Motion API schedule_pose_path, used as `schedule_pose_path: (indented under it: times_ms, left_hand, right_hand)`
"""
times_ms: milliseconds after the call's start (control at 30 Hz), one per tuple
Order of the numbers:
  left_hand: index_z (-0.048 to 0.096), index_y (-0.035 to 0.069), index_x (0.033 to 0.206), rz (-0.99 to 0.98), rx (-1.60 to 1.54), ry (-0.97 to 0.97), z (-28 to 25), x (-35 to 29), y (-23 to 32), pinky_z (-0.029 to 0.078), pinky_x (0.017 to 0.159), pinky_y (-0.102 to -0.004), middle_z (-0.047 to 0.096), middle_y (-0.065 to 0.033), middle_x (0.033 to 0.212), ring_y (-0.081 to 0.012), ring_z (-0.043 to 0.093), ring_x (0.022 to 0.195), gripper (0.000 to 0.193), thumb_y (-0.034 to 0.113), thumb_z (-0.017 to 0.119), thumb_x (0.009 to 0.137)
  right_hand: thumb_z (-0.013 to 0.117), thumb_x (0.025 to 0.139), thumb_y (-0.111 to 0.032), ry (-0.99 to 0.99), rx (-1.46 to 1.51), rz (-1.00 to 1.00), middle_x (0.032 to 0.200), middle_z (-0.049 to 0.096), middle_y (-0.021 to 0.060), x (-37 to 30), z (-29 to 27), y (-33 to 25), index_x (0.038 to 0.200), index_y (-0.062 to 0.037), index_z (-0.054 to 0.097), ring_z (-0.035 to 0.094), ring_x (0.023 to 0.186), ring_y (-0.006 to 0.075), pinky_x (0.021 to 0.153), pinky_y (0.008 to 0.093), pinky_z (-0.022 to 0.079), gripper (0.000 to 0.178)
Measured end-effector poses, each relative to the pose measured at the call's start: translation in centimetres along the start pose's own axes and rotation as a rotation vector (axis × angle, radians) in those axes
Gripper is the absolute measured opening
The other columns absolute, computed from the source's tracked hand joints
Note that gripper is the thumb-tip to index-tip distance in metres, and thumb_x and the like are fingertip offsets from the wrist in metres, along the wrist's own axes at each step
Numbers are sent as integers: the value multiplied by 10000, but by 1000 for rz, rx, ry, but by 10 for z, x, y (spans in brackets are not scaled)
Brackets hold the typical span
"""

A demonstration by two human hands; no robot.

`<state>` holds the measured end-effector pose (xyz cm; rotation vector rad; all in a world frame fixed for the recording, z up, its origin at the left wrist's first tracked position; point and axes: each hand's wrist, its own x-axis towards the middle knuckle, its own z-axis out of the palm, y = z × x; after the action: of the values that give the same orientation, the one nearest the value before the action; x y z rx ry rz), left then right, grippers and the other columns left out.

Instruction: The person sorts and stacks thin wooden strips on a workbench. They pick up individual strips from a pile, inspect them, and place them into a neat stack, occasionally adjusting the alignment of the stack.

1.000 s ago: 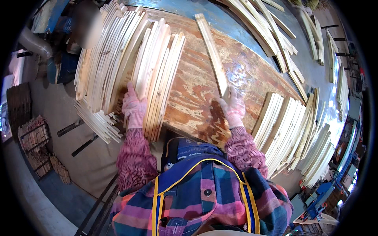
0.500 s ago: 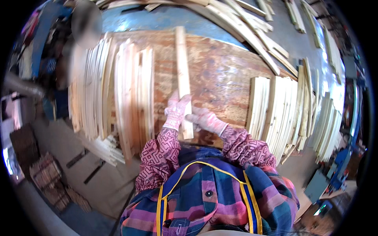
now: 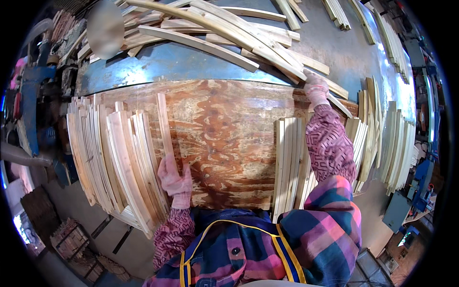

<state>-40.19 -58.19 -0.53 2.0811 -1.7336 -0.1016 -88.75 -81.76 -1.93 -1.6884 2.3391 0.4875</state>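
Note:
My left hand [image 3: 175, 178], in a pale pink knit glove, grips the near part of a narrow wooden strip [image 3: 164, 119]. The strip stands lengthwise beside the left stack of strips [image 3: 131, 162], its far end slightly apart from the stack. The thumb points up on the right side. My right hand [image 3: 316, 88], gloved alike, reaches out to the far right and closes on the end of a long wooden strip [image 3: 267, 52] in the loose pile. Its fingertips are partly hidden by the glove's back.
A worn plywood board [image 3: 224, 143] lies before me between the left stack and a right stack of strips [image 3: 289, 162]. Beyond it is a blue metal surface [image 3: 143, 67] with crisscrossed loose strips. More strip bundles [image 3: 394, 148] stand farther right. Machinery [image 3: 38, 105] is at left.
My left hand has moved left with the wooden strip, from the board's middle to the left stack. My right hand has left that strip and stretched forward right to the loose pile.

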Motion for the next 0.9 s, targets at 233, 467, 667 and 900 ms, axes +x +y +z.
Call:
schedule_pose_path:
  times_ms: [233, 467, 667, 900]
  left_hand:
    - [554, 65, 1375, 272, -543, -317, 49, 95, 130, 549, 948, -374, 620, -177, 1318, -278, 627, 1151, 599, 329, 721, 864]
    - [489, -26, 1330, -317, -1507, -621, 61, 136, 161, 585, 841, -392, 668, -149, 1120, -264, 669, 974, 481, 92, 672, 901]
    - [550, -49, 1216, -997, -1651, -669, 56, 116, 66, 609, 772, -425, 683, -150, 1008, -292, 684, 864, 332, 45, 639, 910]
    - [419, 61, 1394, -962, -1788, -450, 53, 82, 31, 609, 697, -371, 661, -156, 1047, -244, 671, 817, 443, 168, 566, 990]
  right_hand:
    - [644, 821, -72, 469, 552, -608, 1115, 699, 158, -49, -95, -37, 1303, -198, 621, 691, 929, 310, 806, 422, 582, 500]
    - [695, 899, -308, -188, 1442, -745, 1220, 650, 145, -78, -112, -198, 1449, -45, 464, 604, 1135, 232, 998, 355, 471, 652]
    - [608, 817, -704, 65, 349, -302, 1526, 427, 149, -3, -41, -248, 1535, -170, 346, 381, 1432, 285, 1131, 448, 351, 932]
    - [674, 801, -485, -73, 233, -203, 1260, 663, 151, 38, -32, -270, 1481, -159, 375, 659, 1149, 321, 976, 444, 508, 811]
